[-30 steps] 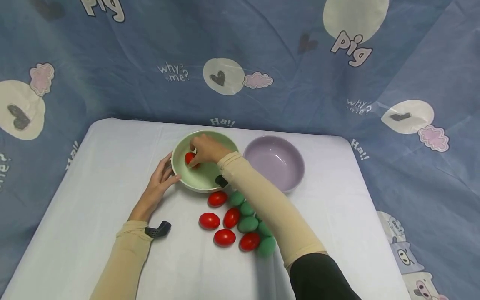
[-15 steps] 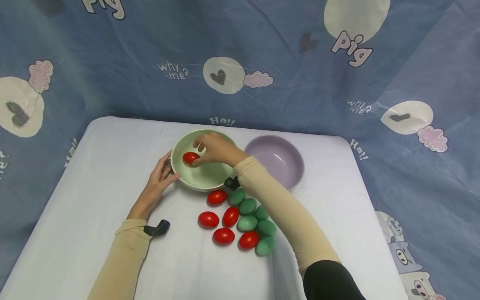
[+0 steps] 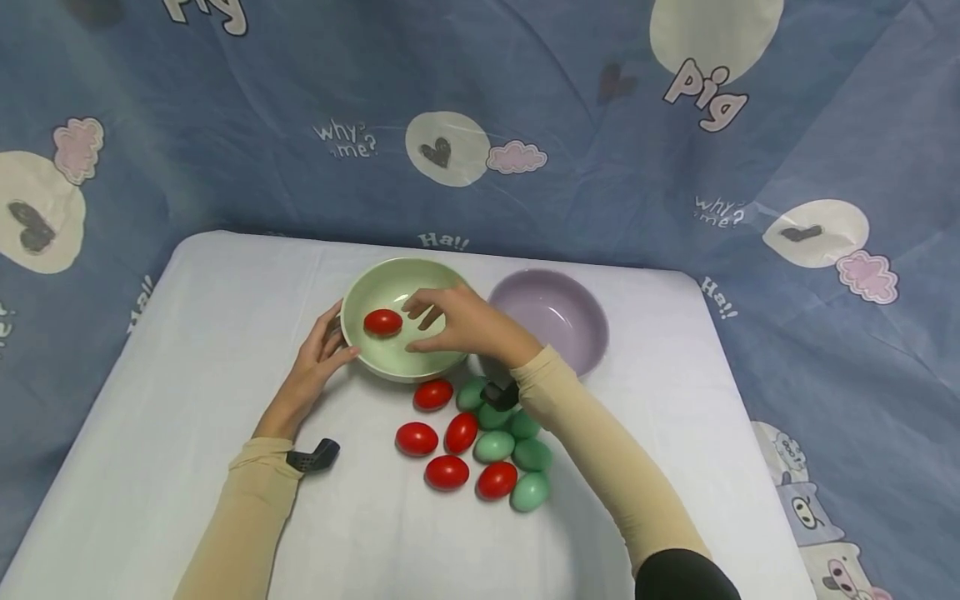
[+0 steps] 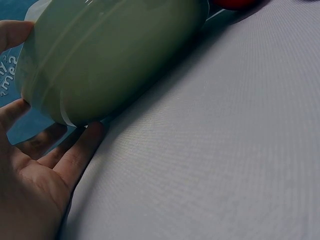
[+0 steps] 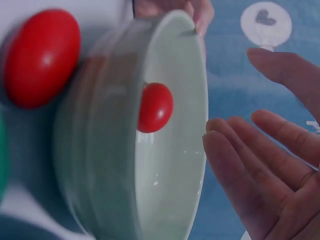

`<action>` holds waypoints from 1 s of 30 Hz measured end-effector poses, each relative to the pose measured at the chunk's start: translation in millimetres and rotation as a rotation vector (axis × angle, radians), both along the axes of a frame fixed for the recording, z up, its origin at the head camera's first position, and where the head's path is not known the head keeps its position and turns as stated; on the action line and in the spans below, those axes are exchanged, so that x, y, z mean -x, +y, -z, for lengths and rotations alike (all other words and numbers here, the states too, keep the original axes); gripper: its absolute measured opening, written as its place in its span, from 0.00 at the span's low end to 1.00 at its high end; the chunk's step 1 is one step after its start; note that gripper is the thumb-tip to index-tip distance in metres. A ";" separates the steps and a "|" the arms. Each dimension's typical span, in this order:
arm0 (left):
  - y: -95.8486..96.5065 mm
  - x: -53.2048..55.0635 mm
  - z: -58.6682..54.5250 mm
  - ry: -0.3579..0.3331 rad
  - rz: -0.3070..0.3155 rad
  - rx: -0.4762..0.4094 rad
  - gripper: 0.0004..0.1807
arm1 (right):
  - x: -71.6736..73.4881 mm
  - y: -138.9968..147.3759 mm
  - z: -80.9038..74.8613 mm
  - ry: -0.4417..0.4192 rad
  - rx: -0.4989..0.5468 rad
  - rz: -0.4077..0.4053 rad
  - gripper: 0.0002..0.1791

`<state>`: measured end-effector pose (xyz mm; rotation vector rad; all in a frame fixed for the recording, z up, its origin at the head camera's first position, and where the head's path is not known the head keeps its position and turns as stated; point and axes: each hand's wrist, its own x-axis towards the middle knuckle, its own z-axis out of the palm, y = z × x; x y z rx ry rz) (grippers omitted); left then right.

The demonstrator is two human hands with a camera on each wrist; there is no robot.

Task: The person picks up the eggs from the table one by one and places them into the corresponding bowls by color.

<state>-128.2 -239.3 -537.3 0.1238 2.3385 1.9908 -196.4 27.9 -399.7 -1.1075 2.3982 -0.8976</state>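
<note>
A light green bowl (image 3: 397,367) stands on the table with one red egg (image 3: 383,322) lying at its left inside. My left hand (image 3: 311,375) holds the bowl's left side, thumb at the near rim and fingers round the outer wall. In the left wrist view the fingertips touch the bowl's green wall (image 4: 115,55). My right hand (image 3: 468,323) hovers over the bowl's right part, its fingers parted and apart from the egg. The right wrist view shows that hand (image 5: 275,165) holding nothing, beside the bowl's rim.
A purple bowl (image 3: 555,321) stands right of the green one. In front of the bowls lie several red eggs (image 3: 447,472) and several green eggs (image 3: 494,447), close together on the white tablecloth (image 3: 360,517). A blue printed cloth (image 3: 300,200) hangs behind the table.
My right hand has let go of the red egg in the green bowl and drawn back to the right, its fingers spreading. My left hand has stayed at the bowl.
</note>
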 end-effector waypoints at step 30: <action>-2.1 -1.2 -0.8 0.003 0.018 -0.009 0.43 | -94.5 45.2 36.1 -0.010 -0.078 -0.274 0.25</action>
